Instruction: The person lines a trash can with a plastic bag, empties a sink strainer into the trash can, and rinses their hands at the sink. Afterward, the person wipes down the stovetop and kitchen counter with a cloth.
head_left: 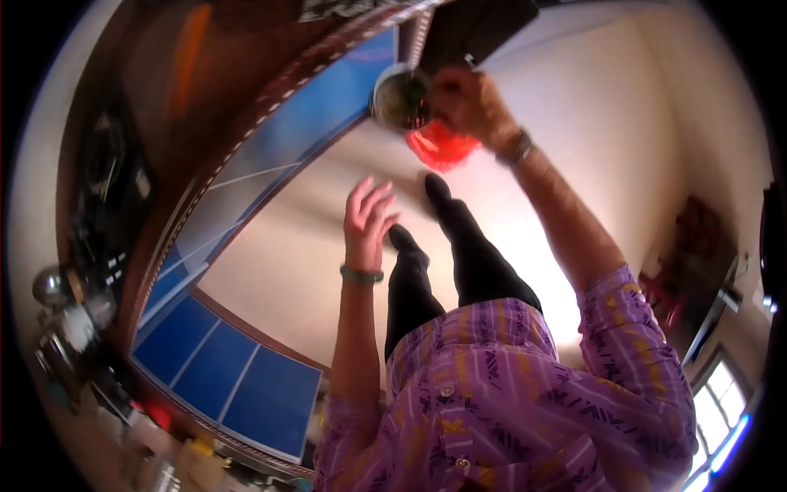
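My right hand (466,104), with a watch on the wrist, is closed at the edge of a round, pale-rimmed bowl (402,97); motion blurs the fingers. Something dark and greenish shows inside the bowl, too unclear to name. Just under the hand and bowl is a bright red object (443,148), partly covered; I cannot make out whether it is a bag or a basin. My left hand (370,215), wearing a green bangle, hangs in the air over the floor with its fingers apart and nothing in them.
A dark counter (201,57) with a dotted edge curves along the left, above blue cabinet panels (234,369). Kitchen items, among them a round metal vessel (51,287), crowd its far left. Red furniture (697,234) stands at right on the pale floor (287,271).
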### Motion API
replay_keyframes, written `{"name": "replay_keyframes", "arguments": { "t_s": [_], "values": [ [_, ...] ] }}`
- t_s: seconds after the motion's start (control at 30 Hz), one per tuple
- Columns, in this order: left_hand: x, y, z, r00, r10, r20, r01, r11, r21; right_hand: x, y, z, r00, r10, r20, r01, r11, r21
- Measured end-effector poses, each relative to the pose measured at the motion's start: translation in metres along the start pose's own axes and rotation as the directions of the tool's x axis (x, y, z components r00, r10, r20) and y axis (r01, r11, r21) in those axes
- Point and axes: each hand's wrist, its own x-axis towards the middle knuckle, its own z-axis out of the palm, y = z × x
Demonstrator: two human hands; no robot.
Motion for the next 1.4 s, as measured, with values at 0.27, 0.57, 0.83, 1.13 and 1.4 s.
{"name": "replay_keyframes", "arguments": {
  "t_s": [0.27,0.57,0.83,1.13,1.4],
  "values": [
    [0.086,-0.067,0.032,0.751,-0.348,0.562,0.511,0.845,-0.160,-0.131,0.027,0.045,0.425,0.798,0.427,-0.790,0.097,0.605],
    [0.157,-0.106,0.064,0.639,-0.595,0.487,0.654,0.754,0.063,-0.194,0.105,0.068,0.331,0.850,0.410,-0.539,-0.186,0.822],
    [0.264,-0.187,0.070,0.754,-0.645,0.125,0.582,0.744,0.330,-0.246,0.200,0.199,0.228,0.972,-0.054,-0.781,0.216,0.587],
    [0.375,-0.307,0.056,0.809,-0.587,0.034,0.323,0.492,0.809,-0.210,0.293,0.318,0.297,0.868,0.399,-0.944,0.329,-0.013],
    [0.401,-0.380,0.033,0.783,-0.347,0.516,-0.530,0.062,0.846,-0.218,0.292,0.330,0.488,0.810,0.326,-0.845,0.531,-0.054]
  ]
}}
